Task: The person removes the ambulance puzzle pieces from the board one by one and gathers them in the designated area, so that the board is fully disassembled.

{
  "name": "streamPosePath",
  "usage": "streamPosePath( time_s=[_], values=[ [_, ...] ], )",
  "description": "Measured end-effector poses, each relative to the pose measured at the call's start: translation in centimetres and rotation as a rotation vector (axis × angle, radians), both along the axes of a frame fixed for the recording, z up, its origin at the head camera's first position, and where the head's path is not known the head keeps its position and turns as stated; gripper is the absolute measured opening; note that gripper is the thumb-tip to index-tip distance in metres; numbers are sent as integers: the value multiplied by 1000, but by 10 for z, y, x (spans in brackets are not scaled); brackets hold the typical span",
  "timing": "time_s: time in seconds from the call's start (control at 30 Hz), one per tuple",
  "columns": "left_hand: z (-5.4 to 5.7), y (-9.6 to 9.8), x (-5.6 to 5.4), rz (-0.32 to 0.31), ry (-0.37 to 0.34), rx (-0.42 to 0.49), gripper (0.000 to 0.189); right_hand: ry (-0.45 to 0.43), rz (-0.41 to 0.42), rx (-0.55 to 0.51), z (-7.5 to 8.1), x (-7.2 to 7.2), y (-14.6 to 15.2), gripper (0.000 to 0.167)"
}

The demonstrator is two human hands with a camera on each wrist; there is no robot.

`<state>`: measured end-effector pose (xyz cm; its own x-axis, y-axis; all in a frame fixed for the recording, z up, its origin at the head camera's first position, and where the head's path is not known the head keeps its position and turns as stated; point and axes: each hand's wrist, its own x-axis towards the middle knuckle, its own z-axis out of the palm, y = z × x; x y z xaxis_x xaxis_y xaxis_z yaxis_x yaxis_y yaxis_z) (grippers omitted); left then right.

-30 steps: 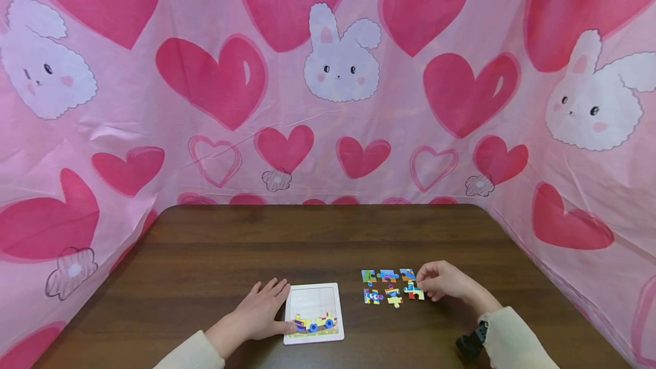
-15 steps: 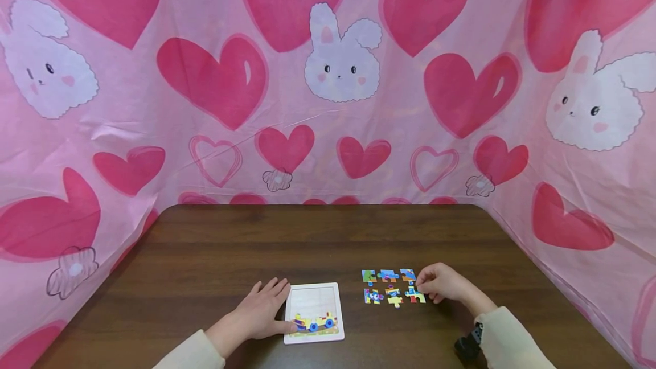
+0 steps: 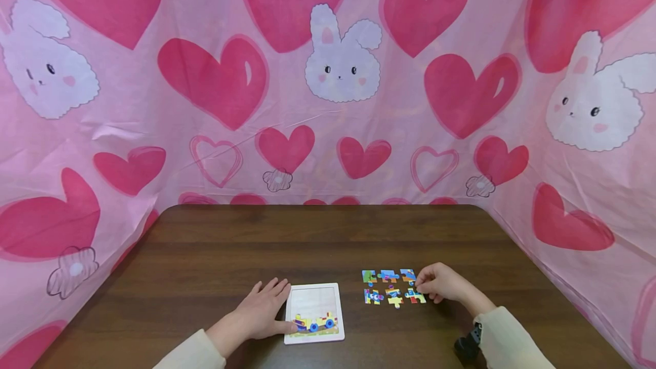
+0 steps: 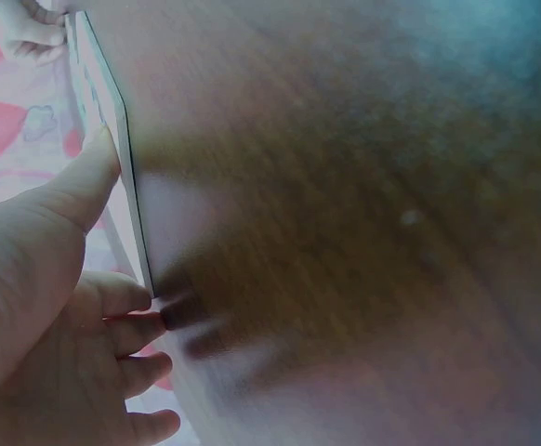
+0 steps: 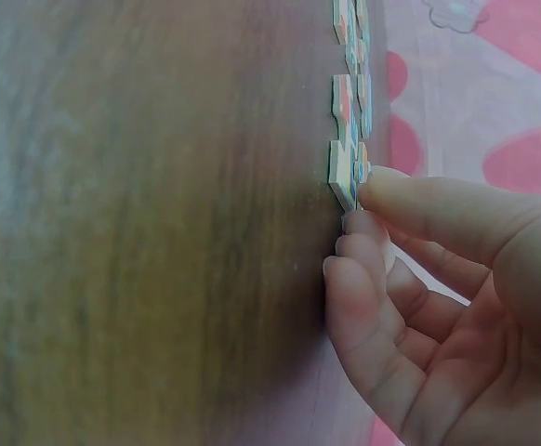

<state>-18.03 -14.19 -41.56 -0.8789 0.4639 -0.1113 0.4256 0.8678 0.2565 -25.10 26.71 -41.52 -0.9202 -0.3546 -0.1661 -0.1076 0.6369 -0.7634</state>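
A white-framed puzzle tray lies on the table, with a yellow vehicle picture with blue wheels along its lower part. My left hand lies at the tray's left side, thumb on the lower left corner and fingers extended along the edge. To the right of the tray, several loose jigsaw pieces lie in two rows. My right hand pinches the right edge of the lower-right puzzle piece between thumb and fingertips. In the right wrist view the thumb touches this piece, which lies on or very near the tabletop.
The brown wooden table reaches back to a pink cloth printed with hearts and rabbits, which also hangs at both sides. Another puzzle piece marks the upper-left end of the rows. A black device sits at my right wrist.
The lower-right puzzle piece has shifted slightly toward me, into line with its row, as my right hand moved with it. My left hand and the tray have stayed put.
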Motion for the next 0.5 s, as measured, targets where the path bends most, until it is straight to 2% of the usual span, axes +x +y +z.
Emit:
streamPosePath(
  time_s=[0.5],
  values=[
    [1,1,-1,7,-11,-6,85,9,5,6,3,0,0,6]
  ],
)
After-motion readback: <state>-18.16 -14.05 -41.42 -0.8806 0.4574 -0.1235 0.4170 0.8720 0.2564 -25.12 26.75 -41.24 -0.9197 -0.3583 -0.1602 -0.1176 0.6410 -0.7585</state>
